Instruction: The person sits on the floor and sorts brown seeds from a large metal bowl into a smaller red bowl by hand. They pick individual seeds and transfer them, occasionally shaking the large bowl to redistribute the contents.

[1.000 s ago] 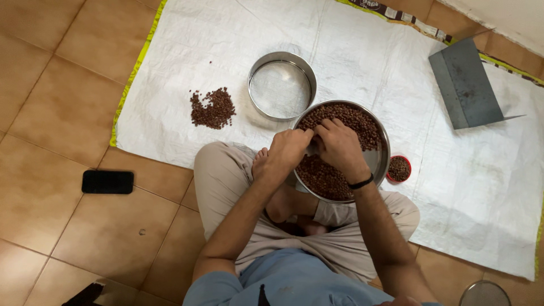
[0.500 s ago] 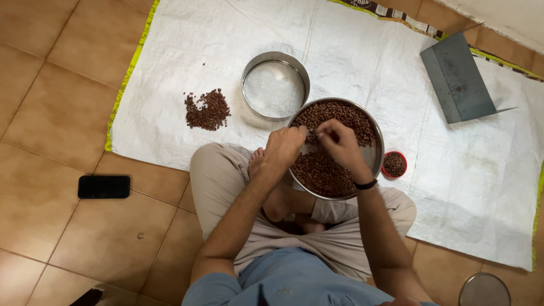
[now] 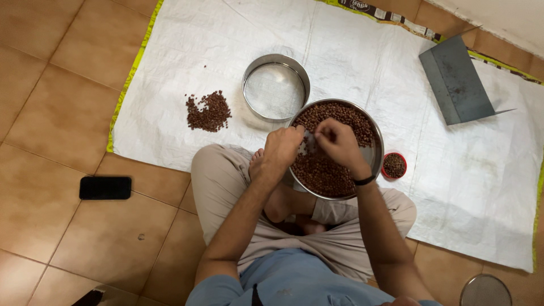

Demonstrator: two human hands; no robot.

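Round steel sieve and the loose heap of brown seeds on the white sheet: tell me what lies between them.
Nothing but bare white woven sheet. In the head view, the round steel sieve and the brown seed heap stand apart.

White sheet [image 3: 351,51] on tiled floor [image 3: 51,68]

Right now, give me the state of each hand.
Left hand: fingers curled at the steel tray of brown seeds; hold cannot be told.
Right hand: same.
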